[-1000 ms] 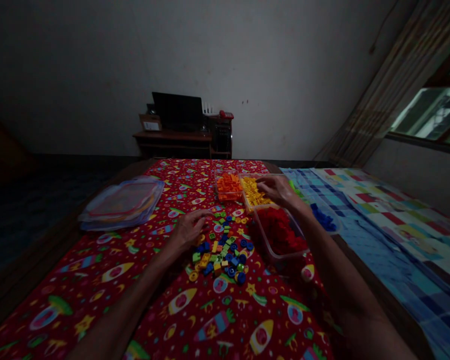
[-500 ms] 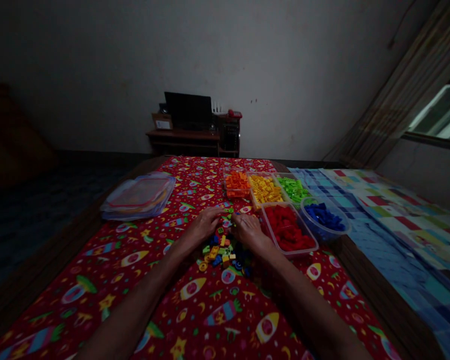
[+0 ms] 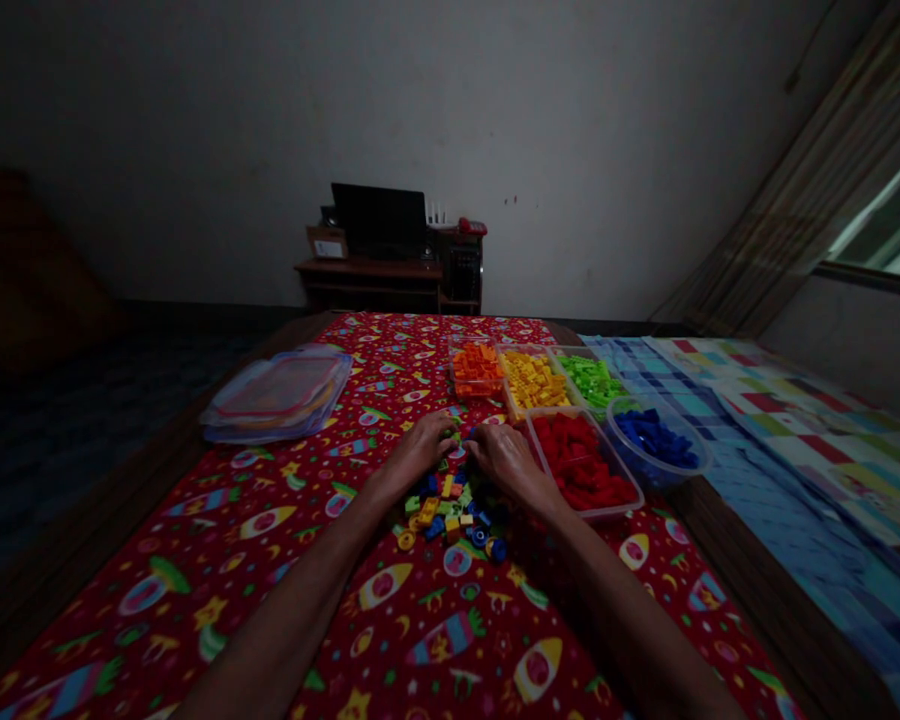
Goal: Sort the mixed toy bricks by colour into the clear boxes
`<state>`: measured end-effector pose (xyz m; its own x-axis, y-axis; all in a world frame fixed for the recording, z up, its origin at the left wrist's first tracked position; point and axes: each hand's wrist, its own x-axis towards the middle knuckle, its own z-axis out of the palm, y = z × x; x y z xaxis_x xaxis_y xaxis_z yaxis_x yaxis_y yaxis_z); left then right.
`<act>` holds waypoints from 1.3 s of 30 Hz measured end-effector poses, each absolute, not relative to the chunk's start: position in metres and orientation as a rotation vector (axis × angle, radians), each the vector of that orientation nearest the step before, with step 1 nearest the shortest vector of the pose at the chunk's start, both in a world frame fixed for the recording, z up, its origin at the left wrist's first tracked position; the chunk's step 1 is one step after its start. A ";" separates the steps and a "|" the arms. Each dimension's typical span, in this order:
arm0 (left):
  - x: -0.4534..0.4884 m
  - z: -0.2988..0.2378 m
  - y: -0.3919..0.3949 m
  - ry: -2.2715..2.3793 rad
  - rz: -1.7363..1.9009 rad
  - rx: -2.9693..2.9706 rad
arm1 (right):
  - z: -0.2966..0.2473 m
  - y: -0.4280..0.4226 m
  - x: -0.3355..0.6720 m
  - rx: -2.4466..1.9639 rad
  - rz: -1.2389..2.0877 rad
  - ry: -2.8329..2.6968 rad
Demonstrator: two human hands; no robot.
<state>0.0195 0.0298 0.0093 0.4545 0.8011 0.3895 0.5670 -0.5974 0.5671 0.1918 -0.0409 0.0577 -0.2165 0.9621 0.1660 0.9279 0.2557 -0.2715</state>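
Right hand (image 3: 504,452) has left yellow-brick tub (image 3: 508,393), now beside red-brick tub's rim (image 3: 607,513).

The left grip (image 3: 424,443) and right grip (image 3: 505,452) curl at the far side of a multicoloured plastic brick pile (image 3: 450,512) on red rocket-patterned cloth (image 3: 292,545), left of a clear rectangular plastic tub (image 3: 606,513).

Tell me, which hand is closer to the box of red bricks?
Right. The right hand is immediately left of the box of red bricks; whether they touch is unclear. The left hand is farther left, beyond the right one.
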 end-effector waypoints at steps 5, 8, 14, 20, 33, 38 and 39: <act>0.012 0.032 0.031 1.247 0.856 1.992 | 0.057 -0.036 0.193 -1.642 0.174 -2.122; 0.013 0.046 0.023 1.090 0.841 1.734 | 0.054 -0.032 0.192 -1.455 0.292 -1.977; 0.027 0.049 0.014 1.031 0.756 1.768 | 0.053 -0.034 0.189 -1.308 0.344 -2.051; 0.014 0.022 0.029 1.320 0.940 2.198 | 0.049 -0.034 0.193 -1.558 0.127 -2.086; 0.029 0.037 0.021 1.078 0.817 1.560 | 0.046 -0.034 0.192 -1.354 0.291 -2.077; 0.035 0.049 0.012 1.070 0.811 1.433 | 0.055 -0.036 0.195 -1.301 0.319 -2.130; 0.034 0.050 0.011 1.083 0.823 1.440 | 0.059 -0.035 0.200 -1.326 0.301 -2.111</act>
<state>0.0343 0.0115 0.0497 0.3406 0.9369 -0.0792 0.1751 0.0195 0.9844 0.1997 -0.0351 0.0590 -0.3036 0.8731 0.3815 0.7319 0.4700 -0.4933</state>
